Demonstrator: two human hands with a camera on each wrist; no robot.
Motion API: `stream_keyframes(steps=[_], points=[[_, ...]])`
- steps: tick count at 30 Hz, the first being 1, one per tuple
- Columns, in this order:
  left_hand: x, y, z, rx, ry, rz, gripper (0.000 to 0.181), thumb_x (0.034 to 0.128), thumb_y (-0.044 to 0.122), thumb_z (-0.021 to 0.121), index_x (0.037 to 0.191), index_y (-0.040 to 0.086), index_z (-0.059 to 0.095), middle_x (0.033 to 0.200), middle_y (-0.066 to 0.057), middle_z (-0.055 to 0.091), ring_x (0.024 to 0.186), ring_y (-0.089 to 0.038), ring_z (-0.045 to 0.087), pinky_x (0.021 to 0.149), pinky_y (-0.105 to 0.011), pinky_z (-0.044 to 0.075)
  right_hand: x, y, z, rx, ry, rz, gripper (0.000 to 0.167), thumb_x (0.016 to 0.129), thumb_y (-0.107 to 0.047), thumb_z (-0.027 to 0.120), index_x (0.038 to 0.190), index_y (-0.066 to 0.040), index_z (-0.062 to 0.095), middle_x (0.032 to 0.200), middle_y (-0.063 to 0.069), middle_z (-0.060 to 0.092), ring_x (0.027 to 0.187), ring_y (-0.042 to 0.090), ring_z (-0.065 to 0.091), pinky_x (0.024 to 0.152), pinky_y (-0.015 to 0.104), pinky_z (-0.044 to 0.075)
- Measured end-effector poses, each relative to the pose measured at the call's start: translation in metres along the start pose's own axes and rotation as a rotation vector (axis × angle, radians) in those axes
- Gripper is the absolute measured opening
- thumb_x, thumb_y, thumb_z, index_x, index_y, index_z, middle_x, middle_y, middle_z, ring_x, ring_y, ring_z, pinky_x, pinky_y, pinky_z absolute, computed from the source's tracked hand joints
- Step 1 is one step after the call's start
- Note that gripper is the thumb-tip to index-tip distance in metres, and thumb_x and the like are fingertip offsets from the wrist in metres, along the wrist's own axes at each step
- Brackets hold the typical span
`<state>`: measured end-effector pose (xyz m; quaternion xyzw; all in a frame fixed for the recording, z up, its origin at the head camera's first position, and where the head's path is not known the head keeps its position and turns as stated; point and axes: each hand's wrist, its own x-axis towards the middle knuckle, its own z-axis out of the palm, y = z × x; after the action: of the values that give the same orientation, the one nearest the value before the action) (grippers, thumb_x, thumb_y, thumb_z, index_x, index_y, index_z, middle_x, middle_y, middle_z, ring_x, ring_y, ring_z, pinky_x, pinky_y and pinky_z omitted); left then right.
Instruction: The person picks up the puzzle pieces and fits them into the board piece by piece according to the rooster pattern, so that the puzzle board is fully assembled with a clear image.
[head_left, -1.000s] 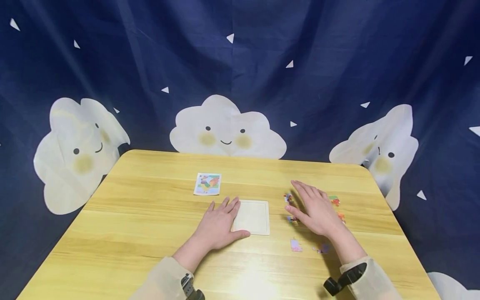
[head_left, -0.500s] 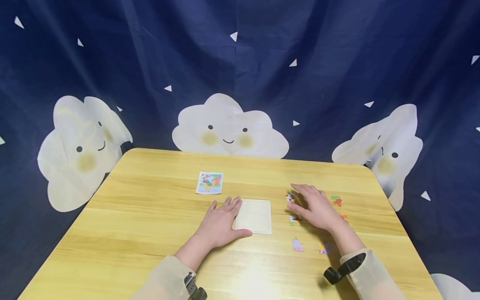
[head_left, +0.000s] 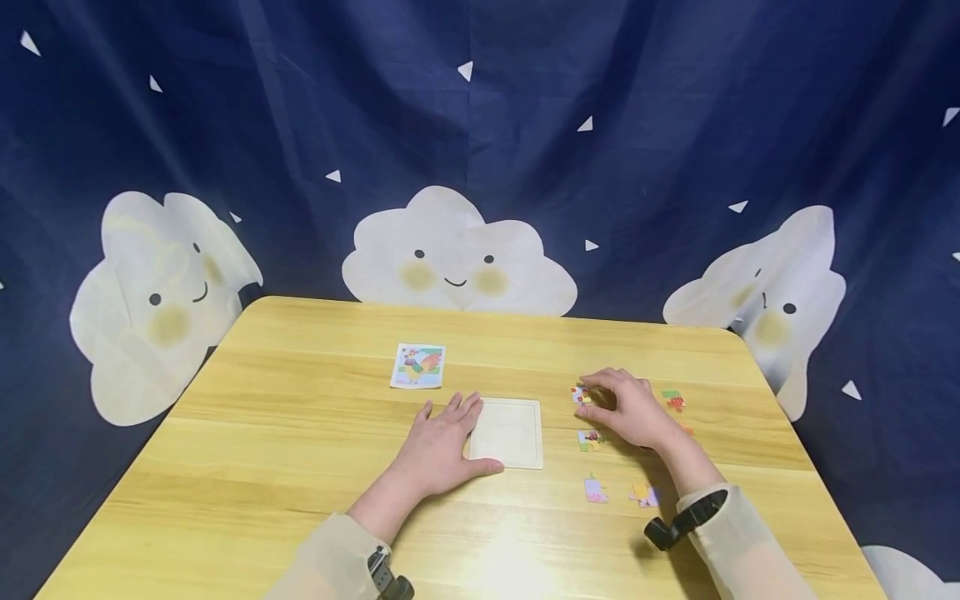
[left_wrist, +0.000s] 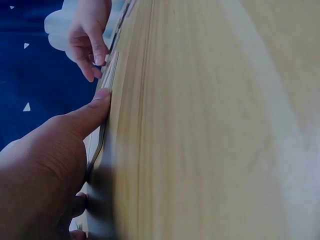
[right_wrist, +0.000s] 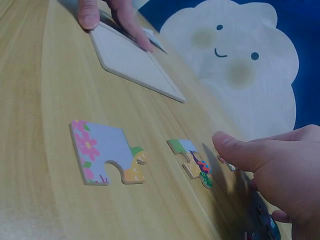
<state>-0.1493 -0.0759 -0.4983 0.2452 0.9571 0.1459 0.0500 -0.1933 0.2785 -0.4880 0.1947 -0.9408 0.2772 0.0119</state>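
Observation:
A shallow white puzzle tray (head_left: 506, 433) lies flat on the table. My left hand (head_left: 438, 450) rests at its left side, fingers straight along the edge and thumb at the near left corner. Right of the tray, my right hand (head_left: 633, 411) is low over the table, thumb and index finger apart on either side of a puzzle piece (head_left: 580, 395). In the right wrist view that piece is mostly hidden behind the thumb (right_wrist: 232, 150). Nearer lie a piece with a green corner (head_left: 588, 441) and a lilac piece with pink flowers (right_wrist: 95, 150).
A square picture card of a hen (head_left: 417, 367) lies beyond the tray, to the left. More pieces lie right: an orange and lilac one (head_left: 643, 495) and a green and red one (head_left: 673, 401). Another is partly behind the right wrist. A dark blue curtain (head_left: 525, 150) hangs behind the table (head_left: 262, 400).
My right hand has lowered, and its thumb and index finger have drawn closer together around the far-left piece. The left hand stays at the tray.

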Motion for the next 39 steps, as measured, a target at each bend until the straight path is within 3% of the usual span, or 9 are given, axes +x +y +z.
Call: stream_keyframes(steps=[5, 11, 22, 28, 39], points=[[0.0007, -0.0004, 0.0006, 0.006, 0.013, 0.005, 0.111, 0.0862, 0.086, 0.058, 0.163, 0.007, 0.041, 0.17, -0.003, 0.033, 0.156, -0.031, 0.031, 0.12, -0.069, 0.022, 0.0031, 0.0024, 0.0005, 0.009, 0.002, -0.004, 0.048, 0.093, -0.032, 0.085, 0.133, -0.008, 0.073, 0.123, 0.002, 0.069, 0.111, 0.025, 0.06, 0.087, 0.047, 0.028], [0.0001, 0.0003, 0.0003, -0.003, 0.014, 0.006, 0.111, 0.0864, 0.085, 0.058, 0.163, 0.007, 0.041, 0.17, -0.003, 0.033, 0.156, -0.031, 0.031, 0.12, -0.069, 0.02, 0.0054, 0.0035, 0.0004, 0.041, -0.026, 0.009, 0.041, 0.094, -0.027, 0.084, 0.13, -0.011, 0.075, 0.109, -0.004, 0.065, 0.087, 0.019, 0.05, 0.08, 0.047, 0.02], [-0.0012, 0.0015, -0.0014, -0.001, 0.008, 0.002, 0.111, 0.0868, 0.086, 0.057, 0.163, 0.008, 0.041, 0.171, -0.003, 0.032, 0.156, -0.03, 0.03, 0.121, -0.069, 0.02, 0.0066, 0.0013, 0.0002, 0.064, -0.045, 0.04, 0.035, 0.093, -0.023, 0.085, 0.124, -0.01, 0.075, 0.103, -0.002, 0.061, 0.088, 0.02, 0.049, 0.083, 0.049, 0.018], [-0.0006, 0.0013, -0.0029, -0.008, -0.002, 0.011, 0.11, 0.0876, 0.086, 0.056, 0.164, 0.008, 0.04, 0.171, -0.003, 0.031, 0.157, -0.03, 0.028, 0.121, -0.069, 0.019, 0.0059, -0.0003, -0.0002, 0.069, 0.003, 0.05, 0.035, 0.09, -0.022, 0.087, 0.121, -0.01, 0.075, 0.102, -0.004, 0.068, 0.09, 0.019, 0.057, 0.084, 0.047, 0.021], [-0.0012, -0.0005, -0.0023, -0.012, -0.003, -0.001, 0.11, 0.0869, 0.086, 0.057, 0.164, 0.009, 0.039, 0.171, -0.002, 0.031, 0.157, -0.028, 0.028, 0.121, -0.068, 0.018, 0.0047, -0.0001, -0.0013, -0.066, -0.008, -0.072, 0.041, 0.092, -0.025, 0.084, 0.128, -0.007, 0.076, 0.109, -0.002, 0.069, 0.09, 0.017, 0.055, 0.085, 0.046, 0.024]])
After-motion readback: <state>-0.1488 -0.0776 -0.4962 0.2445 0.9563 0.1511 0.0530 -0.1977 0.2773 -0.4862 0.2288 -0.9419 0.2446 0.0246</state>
